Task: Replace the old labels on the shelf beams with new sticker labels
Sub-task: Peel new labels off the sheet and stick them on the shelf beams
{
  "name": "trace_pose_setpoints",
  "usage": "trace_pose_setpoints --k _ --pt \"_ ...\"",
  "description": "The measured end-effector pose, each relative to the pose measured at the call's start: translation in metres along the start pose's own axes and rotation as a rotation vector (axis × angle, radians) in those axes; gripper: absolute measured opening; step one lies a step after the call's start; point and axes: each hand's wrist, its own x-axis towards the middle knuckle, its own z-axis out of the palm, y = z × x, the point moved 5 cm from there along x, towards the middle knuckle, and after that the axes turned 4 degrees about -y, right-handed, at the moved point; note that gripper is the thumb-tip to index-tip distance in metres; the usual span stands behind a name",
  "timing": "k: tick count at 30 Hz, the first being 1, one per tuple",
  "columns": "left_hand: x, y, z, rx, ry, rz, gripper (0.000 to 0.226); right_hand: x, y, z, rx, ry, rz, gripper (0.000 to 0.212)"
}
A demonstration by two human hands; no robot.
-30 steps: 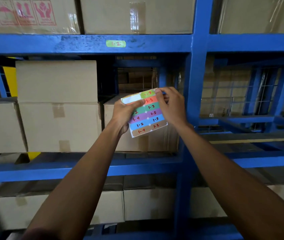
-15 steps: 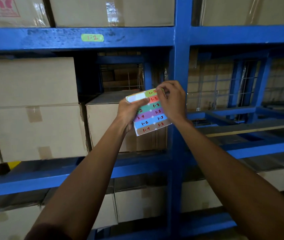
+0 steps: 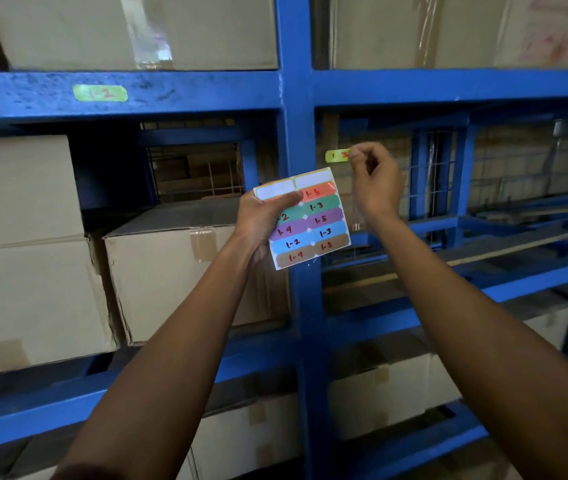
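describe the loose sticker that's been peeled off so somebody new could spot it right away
Start at the blue upright post. Just right of it, above the sticker sheet, the right hand pinches a sticker. It is the only yellow-green one off the sheet, not stuck on a beam.

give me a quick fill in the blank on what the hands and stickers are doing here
1. The right hand pinches a peeled green sticker marked 1-____.
2. The sticker sheet is held by the ____ hand.
3. The label already on the upper beam reads 1-____.
4. The top row of the sheet has ____ empty slots.

Missing words: 3; left; 2; two
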Motion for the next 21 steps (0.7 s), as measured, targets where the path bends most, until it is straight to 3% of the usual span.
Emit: trace_pose_setpoints --k 8,12,21 --pt "0.041 -0.005 0.11 -0.001 -0.019 0.047 0.039 0.079 0.038 -0.084 0.095 0.07 -0.02 0.019" --pt "0.063 -0.013 0.173 -0.019 -0.021 0.086 0.027 0.121 0.058 -0.124 0.074 0.104 -0.05 0.012" --pt "0.103 -0.022 0.244 -0.034 -0.042 0.082 0.03 0.185 0.079 -0.154 0.019 0.093 -0.018 0.008"
